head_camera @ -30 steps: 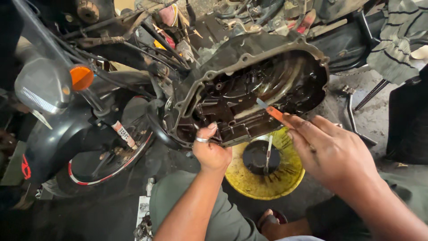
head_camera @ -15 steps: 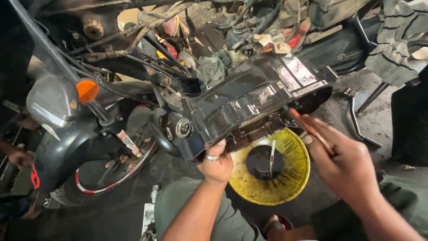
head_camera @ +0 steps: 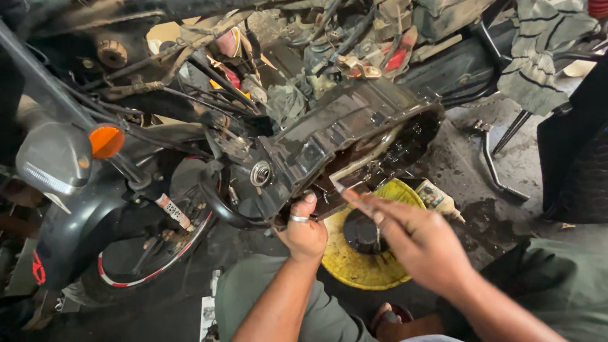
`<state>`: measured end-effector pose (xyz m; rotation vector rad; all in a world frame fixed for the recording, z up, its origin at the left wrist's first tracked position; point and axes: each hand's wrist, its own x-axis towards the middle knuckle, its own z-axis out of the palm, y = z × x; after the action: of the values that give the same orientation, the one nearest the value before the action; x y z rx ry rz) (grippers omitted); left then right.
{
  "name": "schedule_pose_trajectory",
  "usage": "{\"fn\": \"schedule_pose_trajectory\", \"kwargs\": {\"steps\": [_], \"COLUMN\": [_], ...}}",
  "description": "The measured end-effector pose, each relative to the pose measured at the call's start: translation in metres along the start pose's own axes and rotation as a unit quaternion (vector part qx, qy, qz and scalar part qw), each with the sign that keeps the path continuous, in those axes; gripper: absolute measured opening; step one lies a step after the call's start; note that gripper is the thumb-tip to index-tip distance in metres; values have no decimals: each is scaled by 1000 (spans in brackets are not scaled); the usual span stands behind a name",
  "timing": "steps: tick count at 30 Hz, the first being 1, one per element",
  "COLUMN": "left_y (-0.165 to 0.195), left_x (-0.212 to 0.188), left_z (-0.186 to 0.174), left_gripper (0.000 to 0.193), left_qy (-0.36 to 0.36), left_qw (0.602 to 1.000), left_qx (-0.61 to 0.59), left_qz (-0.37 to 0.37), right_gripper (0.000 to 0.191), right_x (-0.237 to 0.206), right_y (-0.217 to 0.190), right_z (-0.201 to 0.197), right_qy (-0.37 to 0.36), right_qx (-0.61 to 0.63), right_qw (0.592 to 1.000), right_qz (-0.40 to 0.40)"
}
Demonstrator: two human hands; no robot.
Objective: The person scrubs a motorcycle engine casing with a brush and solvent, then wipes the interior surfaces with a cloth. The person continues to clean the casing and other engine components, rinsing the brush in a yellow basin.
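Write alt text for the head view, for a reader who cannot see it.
A left hand grips the lower edge of an oily black engine case on a motorcycle, while the right hand reaches to its open side with a thin tool, blurred. A yellow drain pan sits on the floor below.

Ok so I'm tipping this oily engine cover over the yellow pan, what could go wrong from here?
The left hand grips only the lower edge of the oily engine cover, so it might slip. Oil could miss the yellow drain pan, since the floor beside it already looks stained. The right hand reaches its fingers toward the cover's rim and could get pinched if the cover drops.
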<state>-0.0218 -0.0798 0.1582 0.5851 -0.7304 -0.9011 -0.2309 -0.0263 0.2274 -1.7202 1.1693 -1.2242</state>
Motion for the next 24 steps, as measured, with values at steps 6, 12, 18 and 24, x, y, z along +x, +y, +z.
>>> {"fn": "schedule_pose_trajectory", "kwargs": {"steps": [6, 12, 18, 24], "left_y": [-6, -1, 20, 34], "left_x": [0, -2, -7, -8], "left_z": [-9, -3, 21, 33], "left_gripper": [28, 42, 71, 71], "left_qy": [-37, -58, -91, -108], "left_qw": [961, 993, 986, 970], "left_qx": [227, 84, 105, 189], "left_qz": [156, 53, 87, 110], "right_gripper": [35, 36, 36, 43], "right_x": [13, 17, 10, 16], "right_y": [-13, -15, -5, 0], "right_z": [-5, -8, -8, -18], "right_qy": [-16, -2, 3, -22], "right_qx": [-52, -66, -64, -126], "right_qw": [998, 997, 997, 988], "right_qz": [42, 51, -30, 82]}}
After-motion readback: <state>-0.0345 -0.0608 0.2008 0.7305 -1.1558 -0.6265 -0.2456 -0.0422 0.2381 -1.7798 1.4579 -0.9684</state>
